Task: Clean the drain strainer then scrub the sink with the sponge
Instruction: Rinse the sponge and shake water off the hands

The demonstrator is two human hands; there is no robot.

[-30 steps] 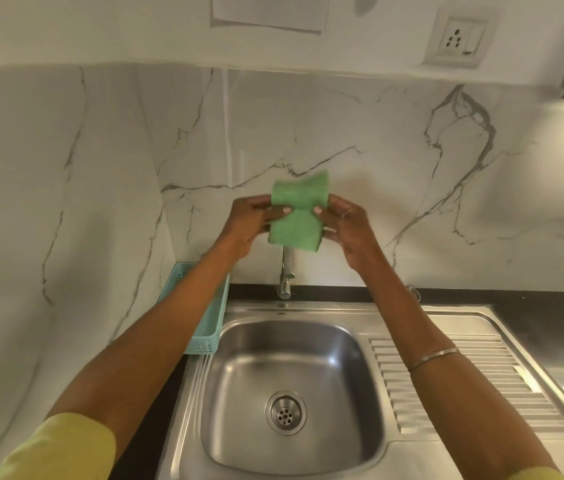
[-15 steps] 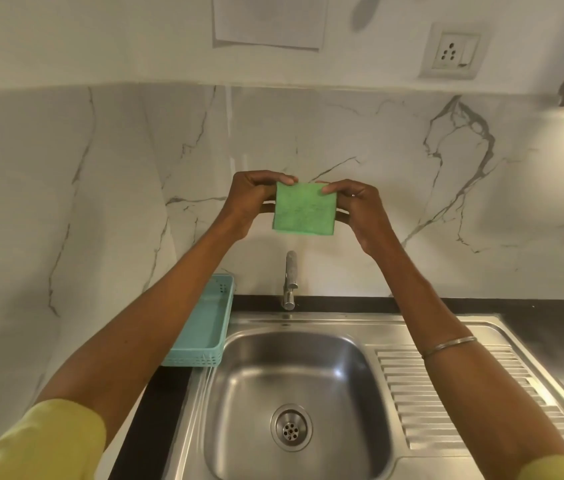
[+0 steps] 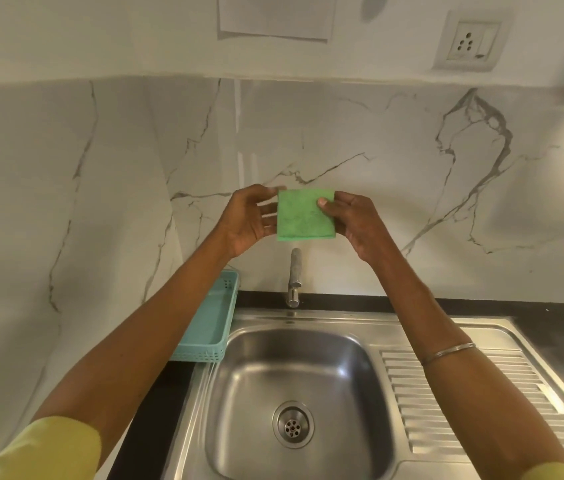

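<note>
I hold a flat green sponge (image 3: pixel 303 220) upright in front of the marble wall, above the tap (image 3: pixel 294 277). My left hand (image 3: pixel 249 218) holds its left edge, thumb at the top corner and fingers reaching behind it. My right hand (image 3: pixel 353 223) pinches the right edge, thumb on the front face. Far below, the steel sink (image 3: pixel 239 393) has the round drain strainer (image 3: pixel 292 424) seated in its bottom. Neither hand is near the strainer.
A teal plastic basket (image 3: pixel 211 327) stands on the dark counter left of the sink, under my left forearm. The ribbed draining board (image 3: pixel 488 403) lies to the right. A wall socket (image 3: pixel 467 39) sits at the upper right.
The sponge was bent and twisted between my hands a second ago; it is now flat and square to me. Both hands stay at its edges, at about the same height.
</note>
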